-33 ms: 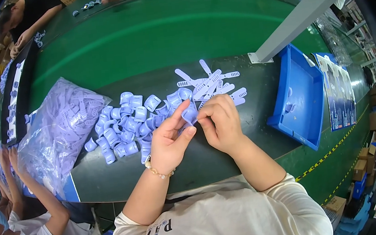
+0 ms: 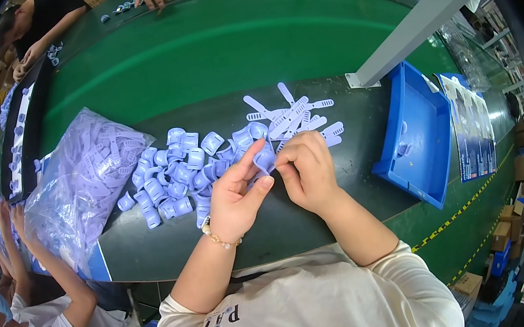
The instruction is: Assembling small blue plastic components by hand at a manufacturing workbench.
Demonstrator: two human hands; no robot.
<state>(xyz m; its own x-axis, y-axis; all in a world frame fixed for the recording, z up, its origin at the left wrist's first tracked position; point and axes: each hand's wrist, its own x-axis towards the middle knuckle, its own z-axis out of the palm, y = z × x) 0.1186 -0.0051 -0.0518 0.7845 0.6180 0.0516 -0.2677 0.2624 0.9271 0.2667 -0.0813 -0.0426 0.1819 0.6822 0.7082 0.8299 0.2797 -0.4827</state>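
Observation:
Between the fingers and thumb of my left hand (image 2: 237, 191) is a curved lavender plastic piece (image 2: 265, 158). My right hand (image 2: 308, 170) pinches at that piece's right edge; its fingertips hide what exactly they grip. Just left of my hands lies a heap of similar curved lavender pieces (image 2: 176, 173) on the dark tabletop. Beyond my right hand, a loose pile of flat lavender slotted straps (image 2: 295, 117) fans out. To the left of the heap rests a clear plastic bag (image 2: 86, 183) filled with more lavender straps.
At the right stands a blue plastic tray (image 2: 419, 152) with a few lavender pieces inside, beside a printed sheet (image 2: 471, 130). A grey metal post (image 2: 417, 23) rises behind it. A green conveyor belt (image 2: 211, 56) runs across the back. Co-workers' arms (image 2: 54, 265) are at the left.
My hands and the lavender piece look almost unmoved. At the far side of the belt, a co-worker's hand has shifted slightly.

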